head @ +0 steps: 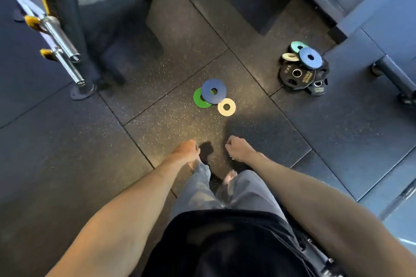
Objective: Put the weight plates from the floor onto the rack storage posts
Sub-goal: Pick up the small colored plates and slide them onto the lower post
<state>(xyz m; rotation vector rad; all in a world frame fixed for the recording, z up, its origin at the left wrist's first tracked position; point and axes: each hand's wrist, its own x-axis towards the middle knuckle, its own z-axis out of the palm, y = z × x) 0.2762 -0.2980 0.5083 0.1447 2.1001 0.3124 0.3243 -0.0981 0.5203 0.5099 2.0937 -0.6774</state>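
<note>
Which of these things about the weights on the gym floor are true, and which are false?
1. The flat blue ring-shaped weight plate lies partly on the flat green ring-shaped plate. True.
2. The cream ring-shaped plate is stacked on the blue one. False: it lies on the floor beside it.
3. Both hands hold plates. False: the left hand and the right hand hold nothing.
4. The shiny chrome storage posts carry no plates where they show. True.
5. The black round plates have nothing on them. False: small coloured ring plates lie on top.
</note>
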